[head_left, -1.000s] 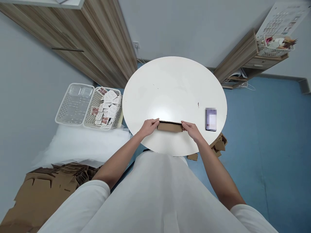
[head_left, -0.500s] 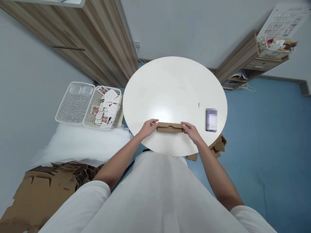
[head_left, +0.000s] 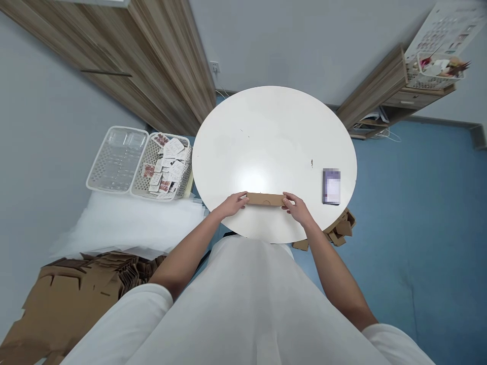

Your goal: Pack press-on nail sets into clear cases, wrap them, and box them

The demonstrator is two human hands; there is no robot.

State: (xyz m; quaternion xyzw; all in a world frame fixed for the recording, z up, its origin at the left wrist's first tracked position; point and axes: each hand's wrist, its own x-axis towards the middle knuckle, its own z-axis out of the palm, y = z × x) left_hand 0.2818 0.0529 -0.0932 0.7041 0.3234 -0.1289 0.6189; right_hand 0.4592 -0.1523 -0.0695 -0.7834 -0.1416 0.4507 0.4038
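Head view: I observe left hand (head_left: 234, 205) and right hand (head_left: 299, 208) clamped on opposite ends of a cardboard box (head_left: 265, 199).

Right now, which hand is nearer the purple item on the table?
Right. The right hand is left of the purple item; the left hand is farther left, with the cardboard box between them.

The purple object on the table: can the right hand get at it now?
Probably yes: nothing visible stands between the right hand and the purple object, though this hand holds the cardboard box.
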